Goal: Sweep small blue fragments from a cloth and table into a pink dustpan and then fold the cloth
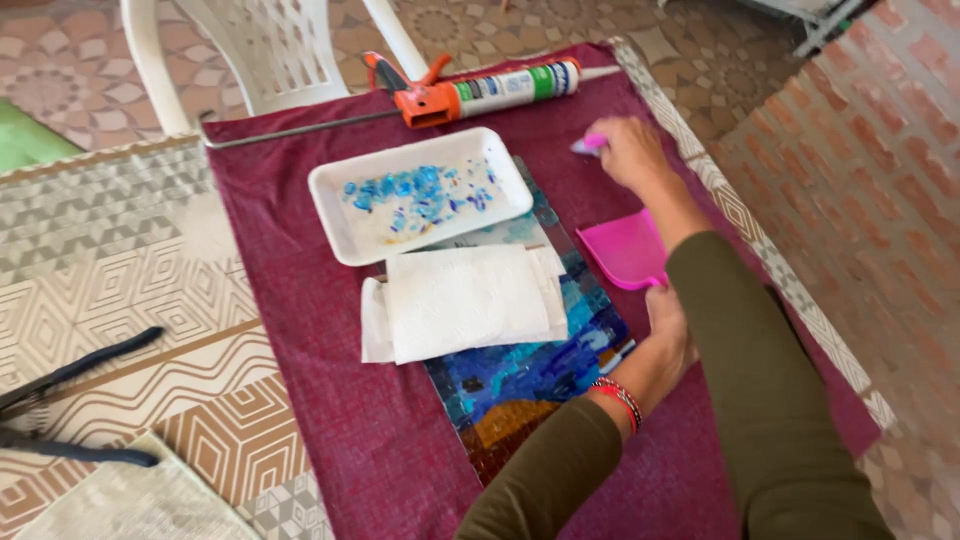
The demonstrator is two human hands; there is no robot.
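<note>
The right hand point(628, 152) grips a small pink brush point(590, 144) while the left hand point(668, 330) holds a pink dustpan point(622, 248) beside the mosaic panel point(530, 375).

At the top centre of the frame a sealant tube point(515, 87) lies on its side in an orange caulking gun point(425, 100). Its label is a white wrap with a green band and dark print.

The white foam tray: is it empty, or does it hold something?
Not empty: the white foam tray holds scattered blue glass chips.
</note>
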